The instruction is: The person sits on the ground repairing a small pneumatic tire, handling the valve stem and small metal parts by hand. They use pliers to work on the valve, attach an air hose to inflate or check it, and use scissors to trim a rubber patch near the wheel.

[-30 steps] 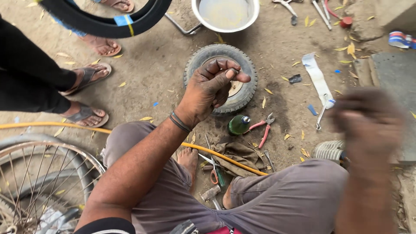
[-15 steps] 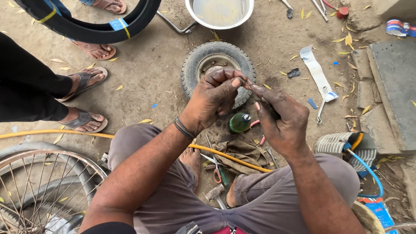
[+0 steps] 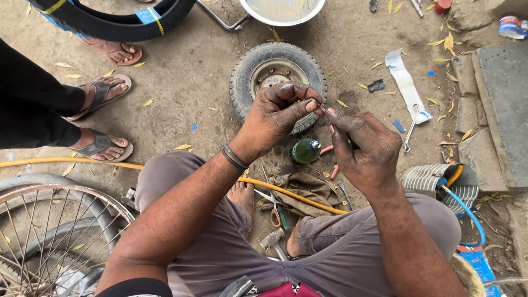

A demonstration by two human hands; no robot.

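A small wheel (image 3: 278, 82) lies flat on the dirt just beyond the squatting person, the left hand (image 3: 278, 113) and right hand (image 3: 366, 148) meeting above it, fingertips pinched on something too small to identify, held close for fine work

The small wheel (image 3: 278, 77) has a black tyre around a grey hub, and beside it lies a green bottle (image 3: 305, 150) with a blue cap. A yellow hose (image 3: 297, 193) crosses brown dirt ground (image 3: 192, 82) flecked with yellow leaves, near red-handled pliers (image 3: 330, 159) and orange-handled scissors (image 3: 275, 212); the trousers (image 3: 220, 247) are grey-brown.
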